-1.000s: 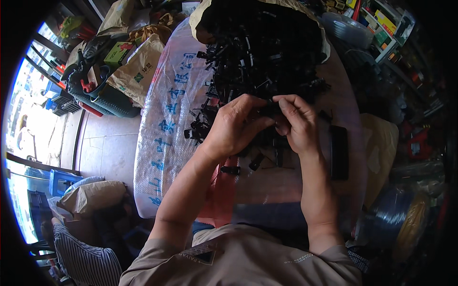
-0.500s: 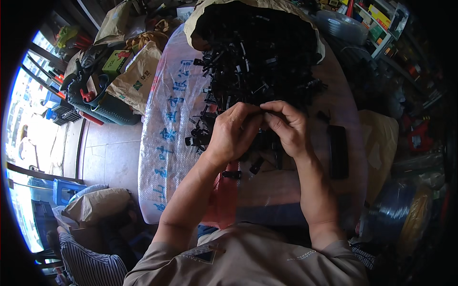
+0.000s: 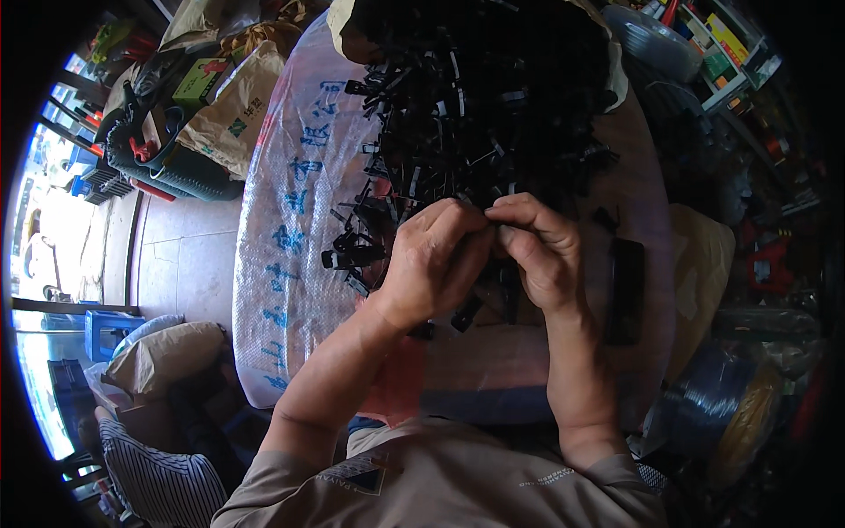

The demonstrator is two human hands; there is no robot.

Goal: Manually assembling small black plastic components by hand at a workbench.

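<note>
While both hands meet just below the centre of the view, the left hand [image 3: 431, 264] and the right hand [image 3: 537, 251] press their fingertips together around a small black plastic piece [image 3: 495, 231] that is almost wholly hidden between them; the fingers of each hand are curled and pinched shut on it, thumbs against forefingers, though its exact shape cannot be told. At twelve o'clock from the hands lies a big heap of black plastic parts [image 3: 475, 106], spilling from an open sack [image 3: 348, 22]; loose ones trail down to nine o'clock beside the left hand [image 3: 352, 255]. All of it rests on a white woven sheet with blue characters [image 3: 290, 202] spread over the table. At three o'clock, near the right wrist, lies a flat black bar [image 3: 627, 290]. The piece looks light, stiff and smooth, so likely slippery and apt to spring away; it is probably best taken by its broader faces with the fingertips, close to where the parts join. At ten o'clock stand crates and paper bags [image 3: 220, 114].
</note>
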